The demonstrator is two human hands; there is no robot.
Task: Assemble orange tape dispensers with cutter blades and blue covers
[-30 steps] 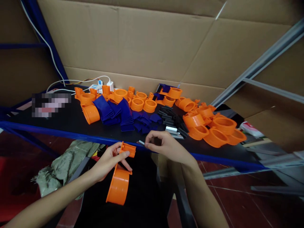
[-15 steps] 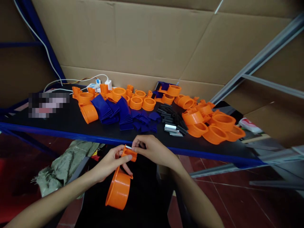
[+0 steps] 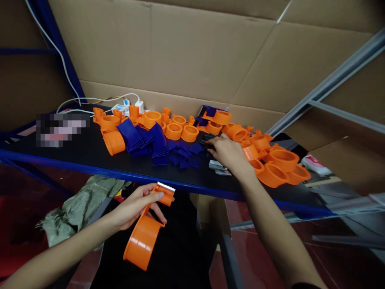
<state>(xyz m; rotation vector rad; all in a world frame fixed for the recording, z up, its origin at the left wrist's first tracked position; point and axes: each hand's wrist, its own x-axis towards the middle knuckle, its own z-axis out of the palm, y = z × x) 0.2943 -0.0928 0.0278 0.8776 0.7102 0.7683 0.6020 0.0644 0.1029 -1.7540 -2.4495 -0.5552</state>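
My left hand (image 3: 141, 204) is closed on the upper arm of an orange tape dispenser (image 3: 142, 243). The dispenser's wide ring hangs below that hand, over my lap. Along its top edge runs a serrated metal blade (image 3: 166, 187), teeth up. Over the table, my right hand (image 3: 227, 152) reaches into a pile of black plastic pieces (image 3: 207, 140). Its fingers are apart at the pile, and part of the pile is hidden beneath it. Silvery metal strips (image 3: 219, 166) lie just in front of that hand.
More orange dispensers (image 3: 282, 156) are heaped at the right, with others (image 3: 173, 130) along the back. Blue plastic plates (image 3: 159, 146) and smaller blue pieces (image 3: 183, 154) lie mid-table. White plugs and cables (image 3: 138, 106) are back left. The table's blue front edge (image 3: 90, 168) runs before me.
My right hand has left the blade and moved forward and right to the black pieces. The whole blade now shows. The dispenser's ring has swung slightly left and down in my left hand.
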